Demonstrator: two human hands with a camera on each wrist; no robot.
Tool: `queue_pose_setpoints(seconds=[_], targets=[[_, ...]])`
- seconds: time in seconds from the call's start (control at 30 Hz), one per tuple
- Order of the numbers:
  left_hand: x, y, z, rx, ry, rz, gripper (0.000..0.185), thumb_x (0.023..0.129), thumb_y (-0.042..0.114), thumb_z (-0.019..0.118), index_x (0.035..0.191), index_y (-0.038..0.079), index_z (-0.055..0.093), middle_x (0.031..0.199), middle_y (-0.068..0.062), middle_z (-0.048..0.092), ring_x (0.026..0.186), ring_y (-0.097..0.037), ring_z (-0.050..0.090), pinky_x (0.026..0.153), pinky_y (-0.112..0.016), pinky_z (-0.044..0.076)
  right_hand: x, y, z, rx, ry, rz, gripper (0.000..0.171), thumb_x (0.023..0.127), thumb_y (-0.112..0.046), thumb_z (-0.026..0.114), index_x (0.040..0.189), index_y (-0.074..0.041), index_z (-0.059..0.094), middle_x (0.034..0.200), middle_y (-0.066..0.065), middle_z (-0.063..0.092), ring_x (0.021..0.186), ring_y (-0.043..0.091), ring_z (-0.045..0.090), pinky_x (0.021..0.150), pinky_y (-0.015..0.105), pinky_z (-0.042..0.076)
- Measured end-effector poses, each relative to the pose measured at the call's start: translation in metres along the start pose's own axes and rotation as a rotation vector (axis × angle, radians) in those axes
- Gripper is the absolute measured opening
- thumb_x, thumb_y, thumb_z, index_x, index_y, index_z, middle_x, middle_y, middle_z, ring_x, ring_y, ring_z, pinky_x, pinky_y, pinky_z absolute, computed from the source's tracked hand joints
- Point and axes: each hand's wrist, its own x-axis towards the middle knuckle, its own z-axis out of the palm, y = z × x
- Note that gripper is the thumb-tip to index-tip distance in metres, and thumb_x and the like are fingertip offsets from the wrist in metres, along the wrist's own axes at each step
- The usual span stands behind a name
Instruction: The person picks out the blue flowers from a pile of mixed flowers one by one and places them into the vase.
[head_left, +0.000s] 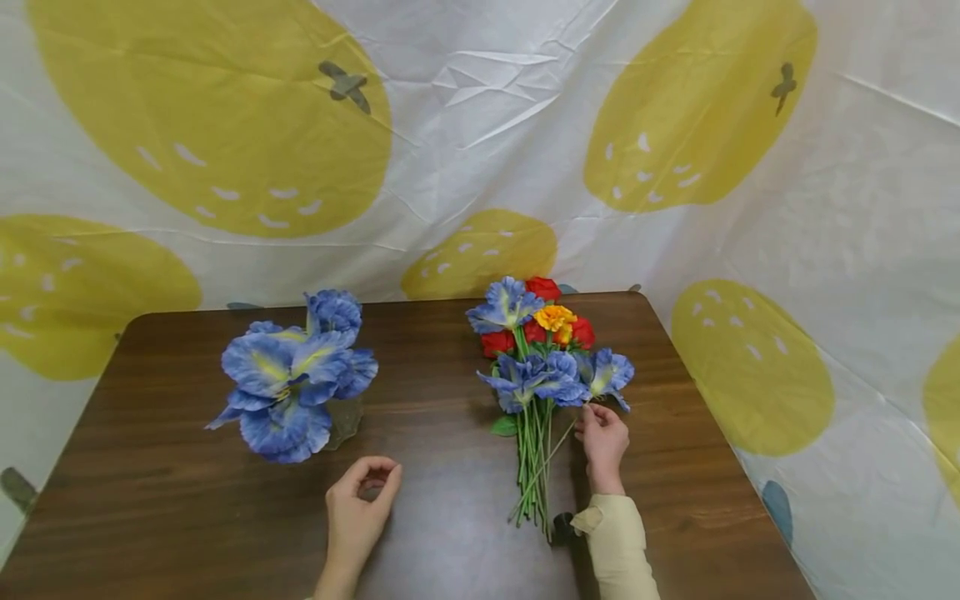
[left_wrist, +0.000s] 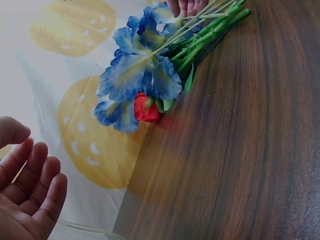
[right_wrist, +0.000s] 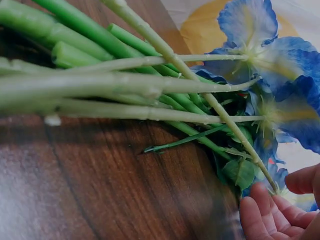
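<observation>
Right hand (head_left: 602, 440) pinches the pale stem (head_left: 546, 461) just under a blue bloom (head_left: 606, 372), at the right edge of the bunch of flowers (head_left: 536, 367) lying flat on the brown surface (head_left: 442, 508). Left hand (head_left: 360, 500) rests left of the bunch, fingers loosely curled, holding nothing. The risk, as I read it: that stem crosses the green ones, so a lift could drag neighbours and scatter the bunch. A thin pinch may slip too. The blue cluster (head_left: 294, 375) sits well left of the bunch.
</observation>
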Motion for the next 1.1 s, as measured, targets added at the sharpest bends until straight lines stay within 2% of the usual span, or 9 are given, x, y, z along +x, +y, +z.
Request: queue_pose_setpoints(seconds=[0.17, 0.5, 0.67, 1.0, 1.1], targets=[[0.000, -0.002, 0.000, -0.008, 0.010, 0.004, 0.015, 0.067, -0.022, 0.067, 0.072, -0.009, 0.062, 0.066, -0.015, 0.063, 0.058, -0.011, 0.058, 0.055, -0.014, 0.049, 0.002, 0.002, 0.001, 0.014, -0.026, 0.048, 0.023, 0.089, -0.004, 0.057, 0.101, 0.016, 0.061, 0.059, -0.001, 0.060, 0.044, 0.002, 0.055, 0.043, 0.016, 0.048], [0.000, -0.002, -0.001, -0.004, 0.017, -0.004, 0.015, 0.066, -0.022, 0.067, 0.072, -0.009, 0.062, 0.066, -0.016, 0.063, 0.058, -0.012, 0.058, 0.054, -0.016, 0.049, 0.004, 0.003, 0.000, 0.073, -0.054, 0.116, 0.024, 0.089, -0.002, 0.054, 0.104, 0.017, 0.059, 0.058, 0.001, 0.060, 0.043, 0.002, 0.055, 0.042, 0.016, 0.048], [0.000, -0.004, -0.001, -0.008, 0.013, -0.008, 0.015, 0.066, -0.023, 0.067, 0.072, -0.009, 0.062, 0.066, -0.016, 0.063, 0.058, -0.011, 0.058, 0.055, -0.015, 0.049, 0.002, -0.001, -0.002, 0.122, -0.015, 0.095, 0.023, 0.088, -0.002, 0.056, 0.101, 0.017, 0.059, 0.059, 0.004, 0.062, 0.043, 0.002, 0.055, 0.043, 0.017, 0.048], [-0.001, -0.005, -0.002, -0.015, 0.006, -0.003, 0.016, 0.067, -0.022, 0.068, 0.072, -0.009, 0.062, 0.066, -0.016, 0.063, 0.058, -0.010, 0.058, 0.055, -0.014, 0.049, -0.006, -0.020, -0.006, 0.262, 0.034, 0.018, 0.011, 0.087, 0.001, 0.059, 0.089, 0.012, 0.059, 0.055, -0.001, 0.059, 0.043, 0.003, 0.055, 0.042, 0.017, 0.048], [0.000, -0.005, -0.002, -0.013, 0.005, -0.002, 0.015, 0.067, -0.022, 0.068, 0.072, -0.009, 0.062, 0.066, -0.015, 0.063, 0.058, -0.010, 0.058, 0.055, -0.014, 0.049, -0.009, -0.028, -0.008, 0.274, 0.046, -0.028, 0.010, 0.087, 0.001, 0.060, 0.088, 0.011, 0.059, 0.055, -0.002, 0.060, 0.043, 0.003, 0.056, 0.042, 0.017, 0.048]])
